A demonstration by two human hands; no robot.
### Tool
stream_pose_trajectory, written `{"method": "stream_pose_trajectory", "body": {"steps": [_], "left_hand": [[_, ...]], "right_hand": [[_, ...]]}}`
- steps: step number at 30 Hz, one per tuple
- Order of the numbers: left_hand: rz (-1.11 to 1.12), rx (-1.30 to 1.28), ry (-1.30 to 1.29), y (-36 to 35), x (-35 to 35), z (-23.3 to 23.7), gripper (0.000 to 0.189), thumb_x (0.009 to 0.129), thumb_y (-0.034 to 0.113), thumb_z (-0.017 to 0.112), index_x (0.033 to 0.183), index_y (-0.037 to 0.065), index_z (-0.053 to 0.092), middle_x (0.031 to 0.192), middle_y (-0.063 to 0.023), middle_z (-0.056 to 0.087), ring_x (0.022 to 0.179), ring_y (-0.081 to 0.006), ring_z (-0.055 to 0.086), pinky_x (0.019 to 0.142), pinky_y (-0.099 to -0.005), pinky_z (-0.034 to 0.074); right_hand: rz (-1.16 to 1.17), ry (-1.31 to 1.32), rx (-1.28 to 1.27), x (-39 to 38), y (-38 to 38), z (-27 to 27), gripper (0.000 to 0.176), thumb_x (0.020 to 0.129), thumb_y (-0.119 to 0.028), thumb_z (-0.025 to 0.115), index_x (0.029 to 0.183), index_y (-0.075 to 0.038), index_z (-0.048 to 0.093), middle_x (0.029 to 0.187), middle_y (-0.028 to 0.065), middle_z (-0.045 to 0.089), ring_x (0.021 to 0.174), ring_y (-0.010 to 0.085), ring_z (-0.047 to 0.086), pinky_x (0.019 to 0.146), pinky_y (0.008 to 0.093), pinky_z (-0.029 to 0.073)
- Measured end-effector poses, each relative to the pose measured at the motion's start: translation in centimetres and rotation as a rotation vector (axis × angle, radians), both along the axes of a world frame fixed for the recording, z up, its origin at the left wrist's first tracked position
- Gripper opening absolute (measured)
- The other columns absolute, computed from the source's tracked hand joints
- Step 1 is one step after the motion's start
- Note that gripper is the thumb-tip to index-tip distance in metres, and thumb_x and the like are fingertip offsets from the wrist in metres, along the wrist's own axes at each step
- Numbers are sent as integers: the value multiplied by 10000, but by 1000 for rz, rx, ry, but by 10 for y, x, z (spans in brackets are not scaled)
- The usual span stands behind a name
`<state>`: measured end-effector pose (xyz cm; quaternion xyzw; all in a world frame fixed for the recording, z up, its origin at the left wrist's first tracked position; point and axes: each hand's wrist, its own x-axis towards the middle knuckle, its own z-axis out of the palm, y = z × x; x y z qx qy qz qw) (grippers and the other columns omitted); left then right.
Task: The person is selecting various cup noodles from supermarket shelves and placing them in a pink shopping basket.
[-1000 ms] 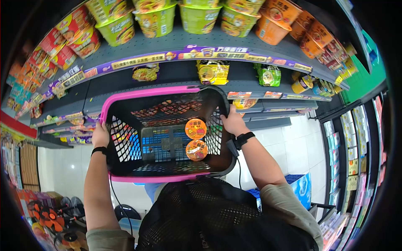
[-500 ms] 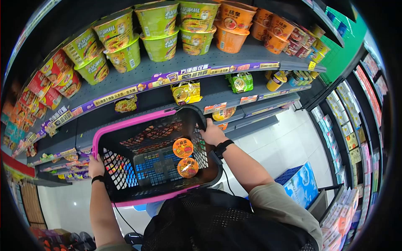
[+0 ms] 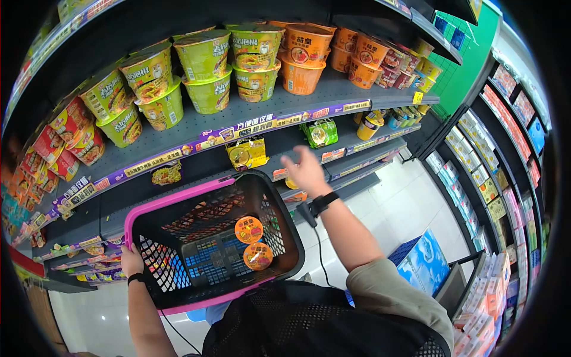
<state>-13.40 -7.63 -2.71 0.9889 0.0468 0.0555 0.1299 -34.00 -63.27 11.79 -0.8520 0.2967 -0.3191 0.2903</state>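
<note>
My left hand (image 3: 132, 262) grips the left end of a black shopping basket (image 3: 291, 220) with a pink handle, near the handle's corner. Two orange-lidded noodle tubs, one (image 3: 248, 229) above the other (image 3: 257, 256), lie inside at the basket's right side. My right hand (image 3: 304, 171) is raised off the basket's right rim, fingers apart and empty, slightly blurred. It is in front of the lower shelves, below a green noodle packet (image 3: 322, 132) and right of a yellow packet (image 3: 247, 153).
Green noodle tubs (image 3: 205, 71) and orange tubs (image 3: 304, 59) stand stacked on the upper shelf (image 3: 285, 106). Small yellow cups (image 3: 369, 126) sit lower right. Another stocked shelf unit (image 3: 476, 172) stands across the aisle, with a blue box (image 3: 423, 262) on the floor side.
My right hand has let go of the basket's right rim and moved up toward the shelves, its fingers opening. The view has shifted a little, with the basket slightly lower left.
</note>
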Motion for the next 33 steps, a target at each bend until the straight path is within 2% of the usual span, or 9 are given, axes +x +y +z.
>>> {"method": "stream_pose_trajectory", "body": {"steps": [2,8,12,14,17,20,24,31,33], "left_hand": [[-5,-10,-13,2,2,-4,392,976,381,445,1067,2,483,925,-285,652,895,-469,621,760,-539,484],[-10,-10,-38,1,-1,-1,383,970,371,454,1051,-1,492,933,-285,650,893,-469,622,755,-537,488],[7,-8,-28,-2,-5,6,381,970,373,451,1053,3,487,928,-284,649,888,-466,623,754,-540,488],[2,-3,-27,-2,-5,5,386,971,379,445,1053,3,479,918,-283,650,882,-463,625,753,-541,490],[23,16,4,-4,-8,10,394,975,392,428,1067,12,473,911,-272,656,876,-461,632,743,-551,491],[31,10,-5,-3,-6,7,391,971,394,437,1089,24,482,919,-268,658,868,-453,640,737,-549,498],[50,-7,8,-6,-9,14,377,968,389,449,1077,31,486,903,-256,662,859,-442,648,729,-544,504],[58,20,3,-6,-8,14,352,966,385,459,1042,42,473,898,-238,665,852,-437,650,730,-541,514],[57,19,15,-6,-9,14,350,968,384,456,1039,42,472,899,-236,664,859,-436,649,730,-541,514]], "right_hand": [[-37,-161,-122,7,-21,36,504,815,-366,722,1131,-1,578,778,109,561,706,264,556,643,379,462],[-140,-358,-349,26,-70,149,531,808,-343,736,1162,2,543,746,83,559,696,248,577,642,364,481],[-209,-186,-346,46,-96,202,579,821,-352,702,1248,-16,503,935,160,650,882,321,643,773,403,517],[-218,-60,-347,59,-109,213,656,834,-394,666,1362,-79,435,1162,288,592,1103,396,584,952,424,470],[-207,54,-371,82,-127,216,743,854,-448,628,1469,-159,328,1200,310,571,1175,436,529,1004,436,438],[-83,72,-330,99,-136,211,758,863,-447,618,1480,-138,305,1242,305,568,1183,415,546,1005,417,435],[-101,-7,-292,105,-127,208,677,833,-329,695,1384,-78,394,1186,265,617,1120,381,598,952,405,471],[-208,-72,-378,106,-143,192,680,808,-360,730,1347,-72,431,1141,256,639,1081,364,623,912,400,491],[-123,-274,-320,109,-165,180,650,822,-350,736,1340,-81,450,1121,215,657,1049,310,644,898,364,492]]}}
